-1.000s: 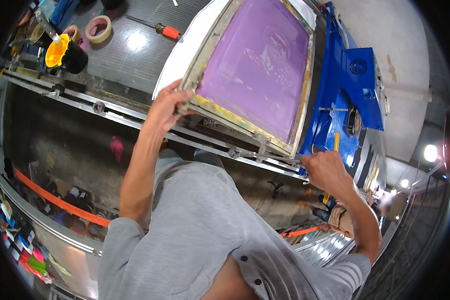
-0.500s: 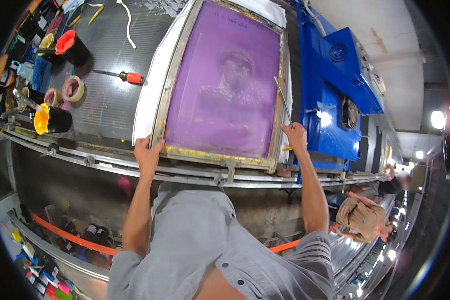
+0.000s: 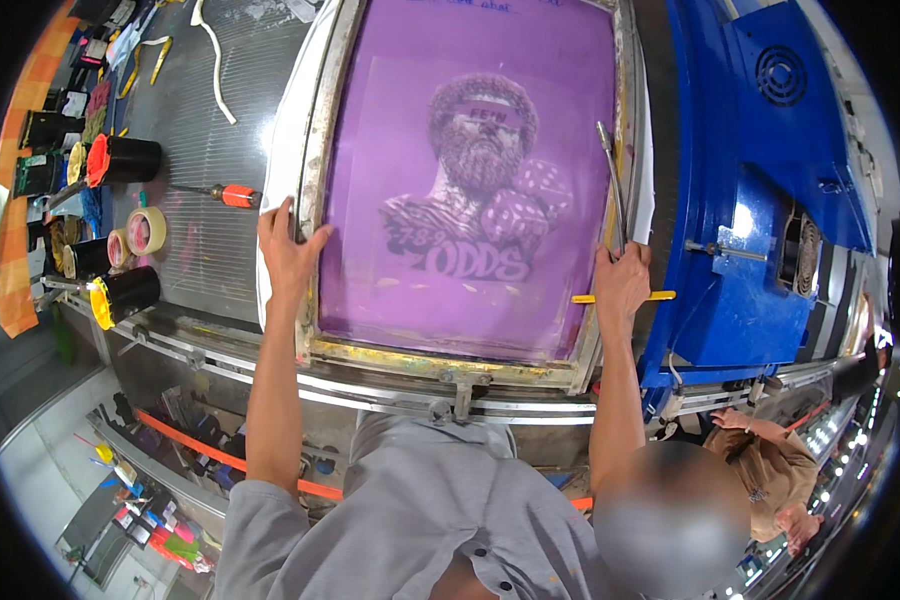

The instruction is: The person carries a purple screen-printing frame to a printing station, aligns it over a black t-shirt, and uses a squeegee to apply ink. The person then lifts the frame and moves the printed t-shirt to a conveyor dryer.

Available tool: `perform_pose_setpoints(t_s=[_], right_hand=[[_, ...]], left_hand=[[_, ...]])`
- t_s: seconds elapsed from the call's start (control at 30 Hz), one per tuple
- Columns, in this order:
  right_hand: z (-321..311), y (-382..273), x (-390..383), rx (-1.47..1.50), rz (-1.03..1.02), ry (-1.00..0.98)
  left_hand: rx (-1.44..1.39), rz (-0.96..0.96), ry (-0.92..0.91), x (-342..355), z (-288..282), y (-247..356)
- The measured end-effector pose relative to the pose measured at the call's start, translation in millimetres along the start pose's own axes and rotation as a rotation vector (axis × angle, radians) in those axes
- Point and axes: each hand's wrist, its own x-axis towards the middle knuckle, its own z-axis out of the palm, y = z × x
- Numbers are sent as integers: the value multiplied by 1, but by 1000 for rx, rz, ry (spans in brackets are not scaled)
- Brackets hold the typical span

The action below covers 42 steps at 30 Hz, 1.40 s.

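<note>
The person's left hand [image 3: 292,255] pinches the left rail of a rectangular screen frame [image 3: 400,363], its worn, pale rails smeared with yellow along the bottom: the thumb lies over the rail and the fingers curl at its outer edge. The right hand [image 3: 622,280], beside the frame's right rail, is closed around a slim silver metal rod [image 3: 613,185] that points away from the person. A straight yellow bar [image 3: 662,296] crosses beneath that palm; the hand hides whether rod and bar join.

Directly in front of the person, the frame lies on the worktable, stretched with glossy purple mesh [image 3: 390,120]. The mesh shows a bearded figure with a band across the eyes, and patterned dice beside it. Small lettering marks the band, large bold lettering runs below, and blue handwriting sits at the far edge.

A white sheet [image 3: 292,120] shows from under the frame. On the dark, ribbed tabletop [image 3: 185,100] to the left are a screwdriver with a red-orange handle [image 3: 237,195], a white cord [image 3: 213,60], rolls of tan tape [image 3: 158,240] and black cups stained red-orange [image 3: 130,160] and yellow [image 3: 135,292].

On the right stands a blue metal machine [image 3: 740,310]; beyond it, a co-worker in a tan shirt [image 3: 775,480].
</note>
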Motion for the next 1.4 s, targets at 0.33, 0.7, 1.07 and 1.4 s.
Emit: perform_pose_setpoints(t_s=[0.33,0.7,1.07,1.4], right_hand=[[23,11,-2,114,-39,95],[20,15,-12,237,52,72],[40,14,-13,78,103,114],[52,22,-17,-4,131,159]], left_hand=[[-171,-105,5,5,2,9],[-114,-95,-36,7,-7,13],[-15,-202,-74,1,7,16],[60,-142,-75,6,7,6]])
